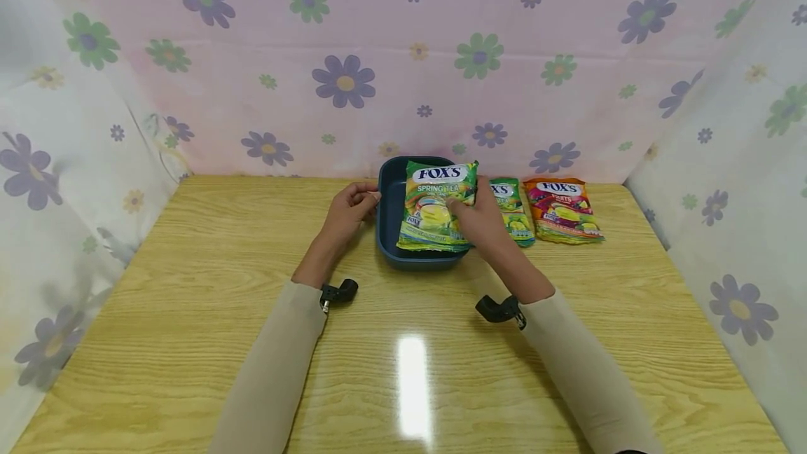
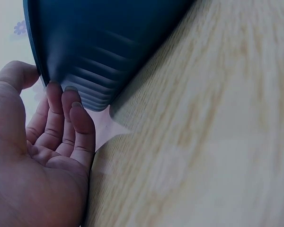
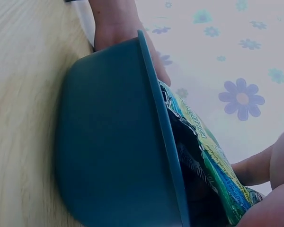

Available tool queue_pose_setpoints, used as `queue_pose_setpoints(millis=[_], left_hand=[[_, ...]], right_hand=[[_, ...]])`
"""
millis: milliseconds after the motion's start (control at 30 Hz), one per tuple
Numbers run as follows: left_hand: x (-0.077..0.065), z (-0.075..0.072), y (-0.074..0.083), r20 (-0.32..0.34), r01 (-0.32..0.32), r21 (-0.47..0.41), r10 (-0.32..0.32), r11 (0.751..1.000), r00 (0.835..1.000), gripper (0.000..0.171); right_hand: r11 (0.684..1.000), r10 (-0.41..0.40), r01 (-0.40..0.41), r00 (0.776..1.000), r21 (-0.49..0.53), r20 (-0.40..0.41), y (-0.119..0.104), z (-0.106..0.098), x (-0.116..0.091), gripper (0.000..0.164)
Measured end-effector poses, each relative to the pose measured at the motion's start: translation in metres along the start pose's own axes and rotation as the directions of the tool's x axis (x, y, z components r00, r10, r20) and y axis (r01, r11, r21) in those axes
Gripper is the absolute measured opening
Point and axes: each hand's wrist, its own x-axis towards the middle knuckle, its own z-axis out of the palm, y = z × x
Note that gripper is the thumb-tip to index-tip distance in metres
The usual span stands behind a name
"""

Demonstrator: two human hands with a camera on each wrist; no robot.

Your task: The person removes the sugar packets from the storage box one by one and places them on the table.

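A dark teal plastic tub (image 1: 419, 264) stands on the table near the back. My left hand (image 1: 349, 213) pinches its left rim, thumb on top and fingertips against the ribbed side (image 2: 97, 59) in the left wrist view. My right hand (image 1: 482, 221) grips the right edge of a green FOX'S Spring Tea candy bag (image 1: 435, 212), thumb across its front. The bag is over the tub's mouth, tilted, and its lower edge (image 3: 217, 179) shows above the rim in the right wrist view. How far it dips inside is hard to tell.
Right of the tub lies another green FOX'S bag (image 1: 515, 219), partly hidden by my right hand. Beside it rests a red-orange FOX'S Fruits bag (image 1: 563, 210). A flowered cloth (image 1: 391, 90) hangs behind the wooden table (image 1: 208, 314).
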Motion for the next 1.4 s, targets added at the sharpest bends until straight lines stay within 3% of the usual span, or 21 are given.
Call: queue_pose_setpoints(millis=[367,600,800,1033,1400], left_hand=[[-0.001,0.000,0.001,0.010,-0.010,0.006,0.010,1.000,1.000,0.030],[-0.001,0.000,0.000,0.015,-0.010,0.007,0.009,1.000,1.000,0.033],[-0.001,0.000,0.001,0.011,-0.008,0.011,0.008,1.000,1.000,0.030],[-0.001,0.000,0.000,0.008,-0.006,0.009,0.006,1.000,1.000,0.028],[-0.001,0.000,0.002,0.012,0.009,0.016,-0.009,1.000,1.000,0.033]], right_hand=[[0.999,-0.037,0.037,0.999,0.041,0.014,0.006,-0.005,-0.008,0.063],[0.999,0.009,-0.009,1.000,0.043,0.009,0.006,-0.009,-0.015,0.070],[0.997,0.039,-0.039,0.999,0.062,-0.003,0.006,-0.014,-0.021,0.060],[0.996,0.082,-0.081,0.996,0.049,-0.027,0.011,-0.021,-0.026,0.064],[0.988,0.146,-0.143,0.988,0.052,-0.060,0.018,-0.033,-0.033,0.057]])
